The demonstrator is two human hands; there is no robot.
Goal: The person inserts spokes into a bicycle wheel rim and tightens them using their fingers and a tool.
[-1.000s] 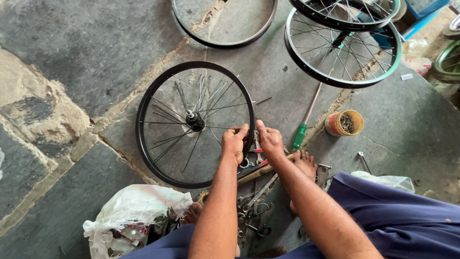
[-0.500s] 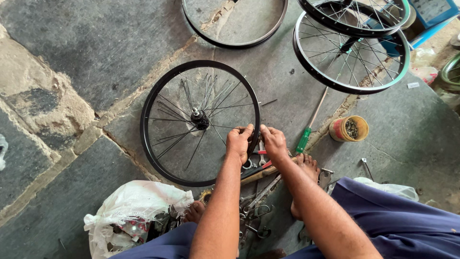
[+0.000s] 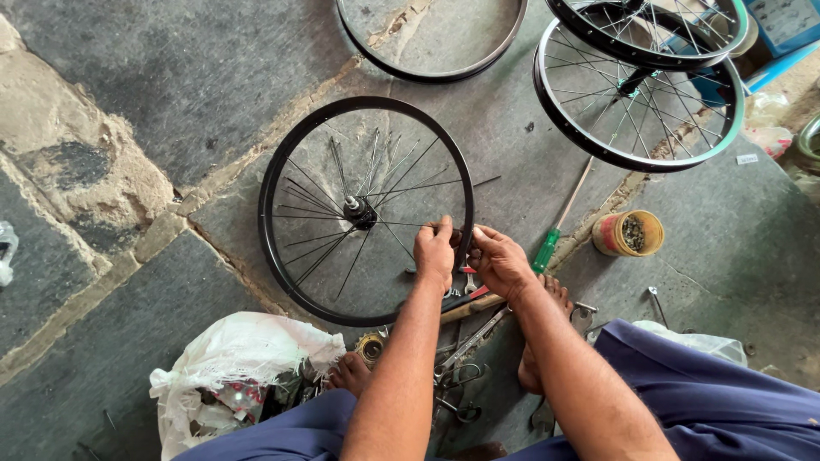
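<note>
While the black wheel (image 3: 366, 210) lies flat on the stone floor (image 3: 171, 77), the left hand (image 3: 436, 250) and right hand (image 3: 500, 260) meet at its near rim. Both hands have fingers curled closed on the rim. A green screwdriver (image 3: 559, 218) lies just beside the right hand.

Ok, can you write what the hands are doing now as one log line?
left hand: on black wheel rim | right hand: same rim edge | beside: green-handled screwdriver, yellow tin

A bicycle repair spot on a rough stone-slab floor (image 3: 154, 77). A black spoked wheel (image 3: 366, 211) lies at centre, more wheels (image 3: 636, 94) at one o'clock, a green-handled screwdriver (image 3: 559, 222) at three, and scattered wrenches (image 3: 465, 346) at six.
</note>
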